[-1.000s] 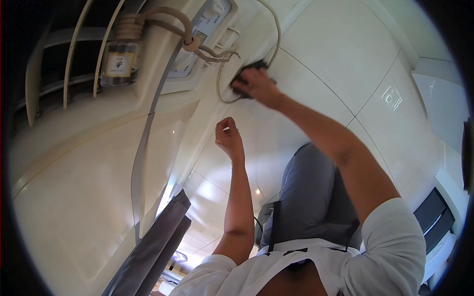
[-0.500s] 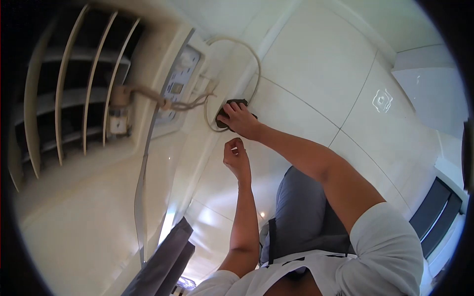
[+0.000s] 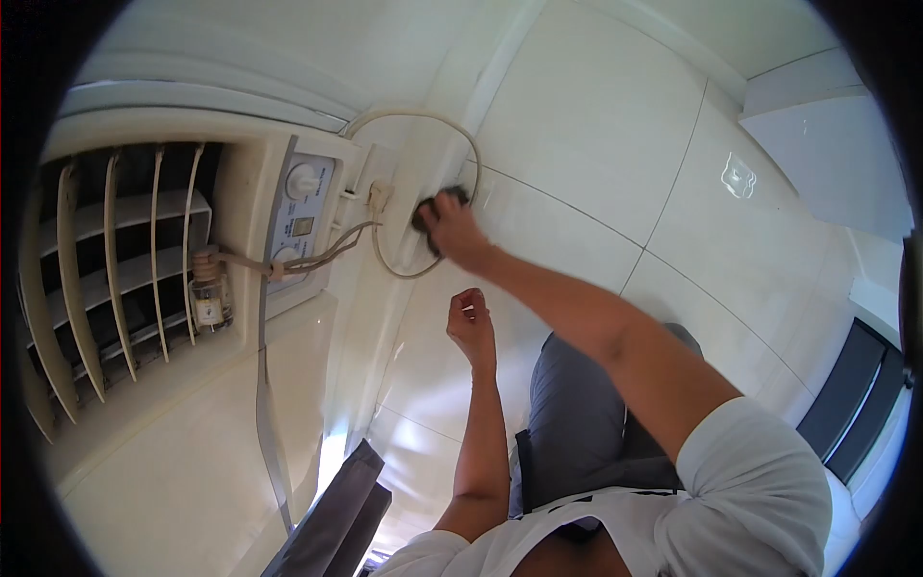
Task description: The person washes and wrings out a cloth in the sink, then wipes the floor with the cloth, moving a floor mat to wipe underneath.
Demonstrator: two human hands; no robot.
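My right hand (image 3: 456, 231) reaches out and grips a dark cloth (image 3: 423, 213), its fingers curled over it. The cloth is pressed against the pale surface where the tiles meet a raised ledge, inside a loop of white cable (image 3: 478, 159). Part of the cloth is hidden under the hand, and both are slightly blurred. Below it, my left hand (image 3: 471, 322) hangs in the air with its fingers curled in towards the thumb. A small gap shows between them, with nothing visible inside.
On the left is an air conditioner with slatted vents (image 3: 115, 260) and a knob panel (image 3: 303, 197). A small glass bottle (image 3: 209, 300) hangs by the vent on a cord. A plug (image 3: 378, 195) sits near the cable. Grey fabric (image 3: 332, 510) hangs at the lower left.
The view has shifted, bringing more of the air conditioner into sight. My right hand has slid slightly with the cloth along the surface. My left hand stays curled.
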